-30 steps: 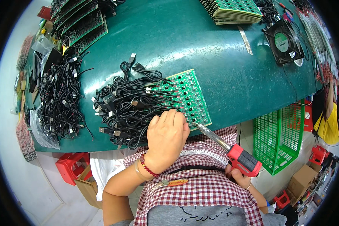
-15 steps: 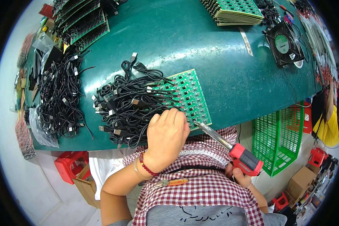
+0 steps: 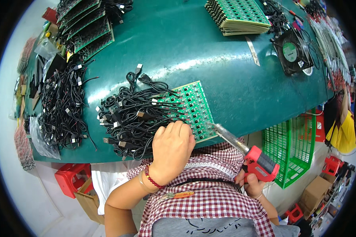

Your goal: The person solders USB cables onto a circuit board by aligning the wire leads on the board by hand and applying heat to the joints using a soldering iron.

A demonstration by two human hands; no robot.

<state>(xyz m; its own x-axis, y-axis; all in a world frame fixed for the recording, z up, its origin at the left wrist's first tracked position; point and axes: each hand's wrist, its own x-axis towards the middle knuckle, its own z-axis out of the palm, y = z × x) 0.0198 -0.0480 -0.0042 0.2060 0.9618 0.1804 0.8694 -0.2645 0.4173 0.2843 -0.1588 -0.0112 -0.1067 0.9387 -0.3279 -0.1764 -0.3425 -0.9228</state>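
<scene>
My left hand (image 3: 172, 148) is closed at the near left part of a green circuit board (image 3: 197, 106), its fingers curled down beside the black cables. The fingertips and whatever they pinch are hidden. Wrapped round the handle of a red and black soldering gun (image 3: 260, 164), my right hand (image 3: 252, 185) is low on the right, in front of the apron. The gun's metal tip points up and left, at the board's near right edge. Black USB cables (image 3: 132, 106) lie bunched over the board's left side, several with their red-marked ends on it.
A second heap of black cables (image 3: 65, 106) lies to the left. Cabled boards (image 3: 87, 29) lean at the far left; a stack of boards (image 3: 241, 17) stands at the back. A metal strip (image 3: 252, 51) and a fan (image 3: 292, 53) lie right. A green basket (image 3: 288, 150) stands below the table.
The soldering gun's tip has moved right across the board to its edge, away from my left hand. My left hand stays closed by the board. The whole view has shifted slightly.
</scene>
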